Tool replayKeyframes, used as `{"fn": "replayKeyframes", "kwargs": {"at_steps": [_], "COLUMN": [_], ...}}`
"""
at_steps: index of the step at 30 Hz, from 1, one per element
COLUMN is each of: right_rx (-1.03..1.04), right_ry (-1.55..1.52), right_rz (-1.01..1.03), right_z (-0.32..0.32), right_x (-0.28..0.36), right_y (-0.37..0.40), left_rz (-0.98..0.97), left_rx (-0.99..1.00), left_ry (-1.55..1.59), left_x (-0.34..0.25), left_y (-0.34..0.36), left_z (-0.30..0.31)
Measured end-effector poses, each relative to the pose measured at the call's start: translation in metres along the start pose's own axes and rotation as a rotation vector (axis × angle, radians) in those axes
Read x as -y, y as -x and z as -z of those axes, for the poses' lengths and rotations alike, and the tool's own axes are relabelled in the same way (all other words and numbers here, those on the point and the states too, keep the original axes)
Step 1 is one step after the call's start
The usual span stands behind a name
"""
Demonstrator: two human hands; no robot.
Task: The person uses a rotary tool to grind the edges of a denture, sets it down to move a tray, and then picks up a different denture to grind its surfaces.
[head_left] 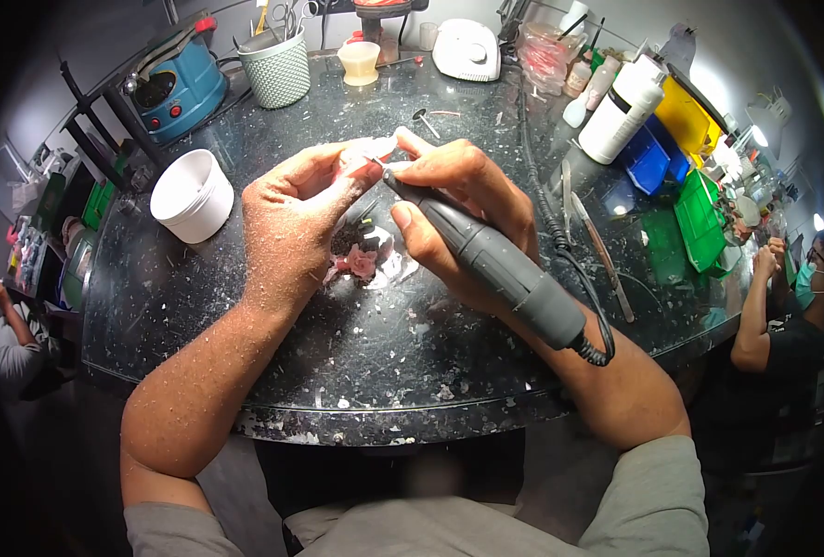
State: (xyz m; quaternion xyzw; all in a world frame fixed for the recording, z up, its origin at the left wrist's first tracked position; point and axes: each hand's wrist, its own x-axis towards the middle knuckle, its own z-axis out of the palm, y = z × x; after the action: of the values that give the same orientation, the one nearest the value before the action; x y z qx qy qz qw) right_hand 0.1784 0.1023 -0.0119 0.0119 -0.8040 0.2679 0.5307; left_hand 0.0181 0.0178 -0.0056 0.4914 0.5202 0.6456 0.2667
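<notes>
A dark, dust-flecked worktop point(198, 325) is framed by the black lens edge, in which the corners of the room are lost. At far left, a seated person point(20, 343) is blurred, and what is being handled there cannot be made out. Farther in, a blue machine point(180, 93) and a white tub point(191, 200) are seen.

The left hand point(291, 200), coated in pale dust, is raised over the worktop, its forearm slanted inward from a bent elbow. A small pale piece point(373, 148) is pinched in its fingers, by which it is so covered that its shape cannot be told. The piece is held between the two hands, which are brought close together; whether their fingertips touch is unclear. A dark grey handpiece point(491, 255) is gripped pen-like by the right hand point(467, 190), its narrow tip angled at the piece; contact cannot be confirmed. Pink bits point(361, 263) are seen below the hands.

At right, a green bin point(695, 220) is shown, and a masked person point(792, 339) is partly swallowed by darkness.
</notes>
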Motion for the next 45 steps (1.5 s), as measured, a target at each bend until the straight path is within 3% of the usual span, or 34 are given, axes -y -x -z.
{"fn": "replayKeyframes", "kwargs": {"at_steps": [5, 8, 10, 14, 26, 29, 31, 45], "right_rx": [0.036, -0.047, -0.007, -0.034, 0.036, -0.043, -0.139, -0.053], "right_ry": [0.005, -0.036, -0.012, -0.012, 0.017, 0.024, 0.055, 0.084], "right_rz": [-0.010, -0.154, -0.023, -0.082, 0.052, -0.030, 0.077, 0.125], "right_z": [0.001, -0.001, 0.001, 0.002, 0.007, 0.007, 0.007, 0.009], "right_x": [0.005, 0.007, -0.001, 0.004, 0.002, 0.002, -0.007, -0.006], "right_y": [-0.001, 0.001, 0.000, -0.001, -0.004, -0.004, -0.004, -0.004], "left_rz": [-0.012, -0.022, -0.036, -0.070, -0.073, -0.099, -0.125, -0.120], "left_rx": [0.008, 0.007, 0.008, 0.015, -0.024, 0.004, 0.028, 0.038], "left_ry": [0.042, 0.002, 0.023, 0.036, 0.138, 0.110, 0.116, 0.174], "left_x": [0.002, 0.003, 0.004, 0.004, 0.006, 0.001, 0.005, 0.003], "left_y": [-0.001, -0.001, -0.002, -0.002, -0.004, -0.002, -0.003, -0.004], "left_z": [0.001, 0.001, 0.001, 0.000, -0.001, -0.003, -0.002, -0.002]}}
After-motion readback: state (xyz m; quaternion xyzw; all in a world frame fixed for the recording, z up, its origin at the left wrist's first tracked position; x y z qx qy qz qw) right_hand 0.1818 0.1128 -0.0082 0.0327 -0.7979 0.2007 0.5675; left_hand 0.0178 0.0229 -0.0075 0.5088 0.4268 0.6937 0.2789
